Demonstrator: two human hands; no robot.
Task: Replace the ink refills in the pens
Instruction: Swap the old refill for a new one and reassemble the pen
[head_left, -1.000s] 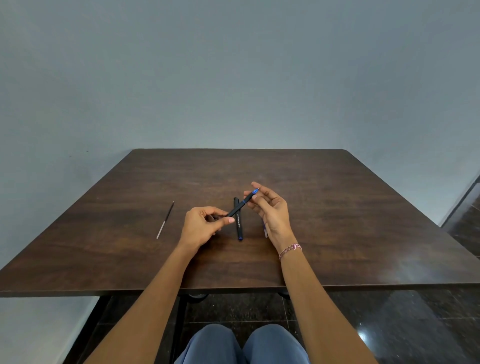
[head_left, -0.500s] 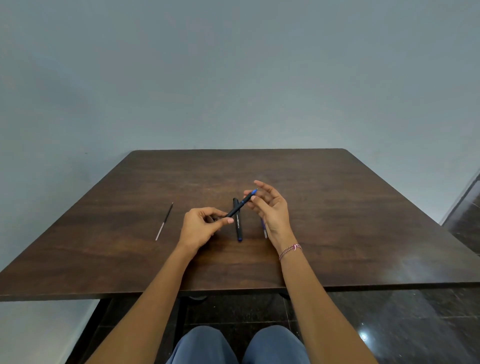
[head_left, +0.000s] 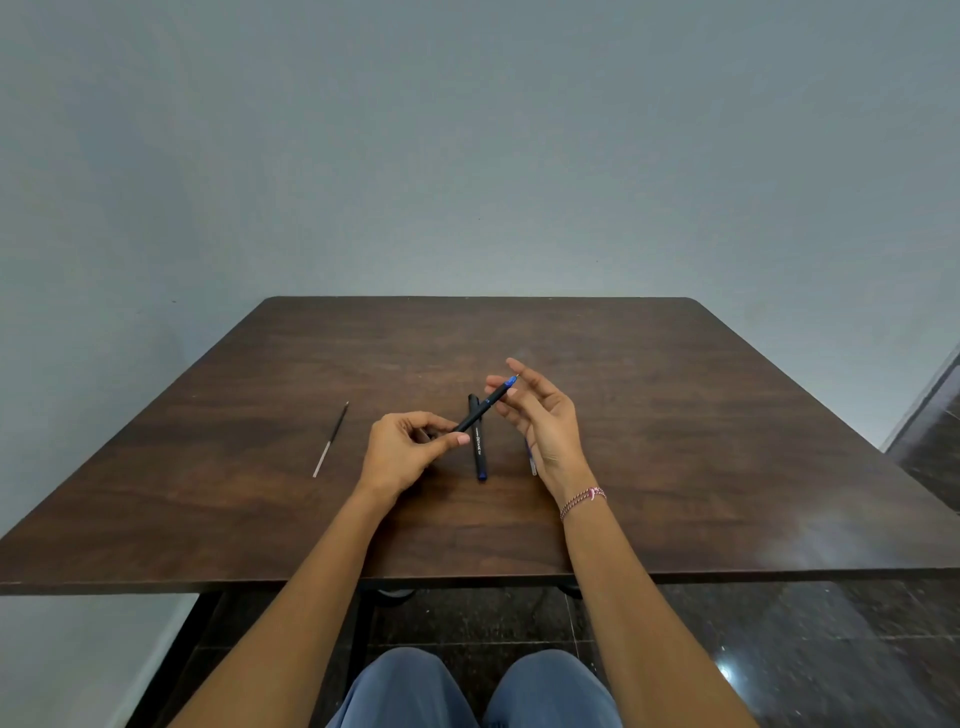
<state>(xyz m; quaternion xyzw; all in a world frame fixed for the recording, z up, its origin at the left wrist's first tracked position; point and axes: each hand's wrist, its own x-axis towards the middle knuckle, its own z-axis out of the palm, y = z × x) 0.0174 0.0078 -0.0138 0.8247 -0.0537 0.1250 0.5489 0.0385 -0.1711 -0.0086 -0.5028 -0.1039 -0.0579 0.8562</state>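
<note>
My left hand (head_left: 402, 452) grips the back end of a black pen (head_left: 478, 413), which slants up to the right above the table. Its blue tip section (head_left: 509, 383) lies against the straightened fingers of my right hand (head_left: 545, 421), whose thumb sits just left of the barrel. A second black pen (head_left: 478, 449) with a blue near end lies flat on the table between my hands. A thin refill (head_left: 331, 440) lies to the left. Another thin refill (head_left: 531, 460) shows partly behind my right wrist.
The dark wooden table (head_left: 675, 441) reaches to a grey wall at the back. Its near edge runs just above my knees (head_left: 467, 691). A dark glossy floor (head_left: 831, 649) shows at the right.
My right fingers have spread a little around the pen's blue tip. The left hand and the lying pen stay as they were.
</note>
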